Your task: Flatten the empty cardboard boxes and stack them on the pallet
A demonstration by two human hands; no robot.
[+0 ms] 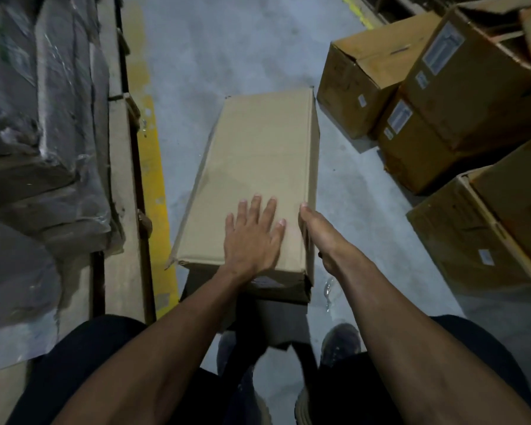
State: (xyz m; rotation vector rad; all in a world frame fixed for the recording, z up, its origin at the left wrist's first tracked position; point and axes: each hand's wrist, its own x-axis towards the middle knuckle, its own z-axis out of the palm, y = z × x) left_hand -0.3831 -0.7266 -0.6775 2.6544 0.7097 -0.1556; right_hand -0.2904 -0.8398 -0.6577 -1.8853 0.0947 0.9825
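Left hand (252, 237) flat, right hand (314, 234) gripping box (258, 154) lying lengthwise away.

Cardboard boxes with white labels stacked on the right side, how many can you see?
4, maybe more out of view: a far box on the floor, a top box on a lower box, and a near box at the right edge.

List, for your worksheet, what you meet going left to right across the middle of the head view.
Wrapped stack → yellow floor line → box being flattened, with the left hand flat on it and the right hand at its right edge → labelled boxes.
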